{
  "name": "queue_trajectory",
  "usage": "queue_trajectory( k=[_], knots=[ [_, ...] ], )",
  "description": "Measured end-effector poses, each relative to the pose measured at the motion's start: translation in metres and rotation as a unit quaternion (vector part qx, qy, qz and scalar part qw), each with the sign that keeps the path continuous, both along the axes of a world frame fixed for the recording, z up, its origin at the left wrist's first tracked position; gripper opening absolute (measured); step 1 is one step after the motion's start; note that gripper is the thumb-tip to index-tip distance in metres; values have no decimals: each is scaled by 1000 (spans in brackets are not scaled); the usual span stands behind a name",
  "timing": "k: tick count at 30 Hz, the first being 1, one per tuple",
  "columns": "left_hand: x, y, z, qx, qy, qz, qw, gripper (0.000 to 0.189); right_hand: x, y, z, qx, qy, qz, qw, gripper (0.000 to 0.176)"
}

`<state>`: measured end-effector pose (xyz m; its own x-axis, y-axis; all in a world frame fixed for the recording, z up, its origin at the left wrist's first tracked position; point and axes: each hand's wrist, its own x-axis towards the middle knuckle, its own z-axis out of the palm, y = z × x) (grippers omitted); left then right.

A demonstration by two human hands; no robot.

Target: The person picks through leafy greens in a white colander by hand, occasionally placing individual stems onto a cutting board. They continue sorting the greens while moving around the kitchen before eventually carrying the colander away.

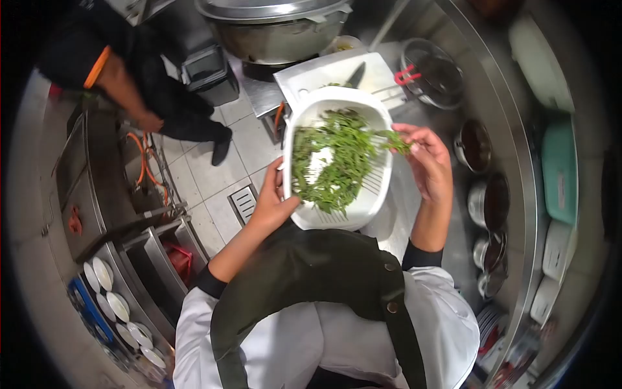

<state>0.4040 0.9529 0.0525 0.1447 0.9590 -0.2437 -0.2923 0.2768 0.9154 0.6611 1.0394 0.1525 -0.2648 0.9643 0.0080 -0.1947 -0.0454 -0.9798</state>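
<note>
A white slotted colander (372, 204) is tilted in front of my chest, with a heap of green leafy herbs (343, 162) inside. My left hand (271, 202) grips its left wall, the thumb over the rim and the fingers on the outside. At the right rim, my right hand (424, 159) pinches a small herb sprig (395, 141) between thumb and fingertips. Behind the colander lies a white cutting board (382, 71) with a dark-bladed knife (357, 74) on it. The colander hides the near part of the board.
A large lidded pot (278, 32) stands at the back. A wire strainer with a red handle part (408, 76) rests over a bowl at right. Steel pots (487, 202) line the right side. Another person in dark clothes (162, 97) stands at left, near a black bin (210, 74). White dishes (118, 306) sit lower left.
</note>
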Motion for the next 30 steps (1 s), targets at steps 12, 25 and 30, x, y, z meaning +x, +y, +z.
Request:
queue_trajectory(
  k=[12, 25, 30],
  knots=[
    [22, 59, -40, 103, 246, -137, 954, 50, -19, -63, -58, -17, -88, -122, 988, 13],
    [43, 29, 27, 40, -118, -108, 986, 19, -52, -70, -62, 149, 39, -52, 987, 11],
    [44, 18, 28, 94, -82, -83, 989, 18, -51, -84, -62, 139, 45, -26, 989, 12]
  ],
)
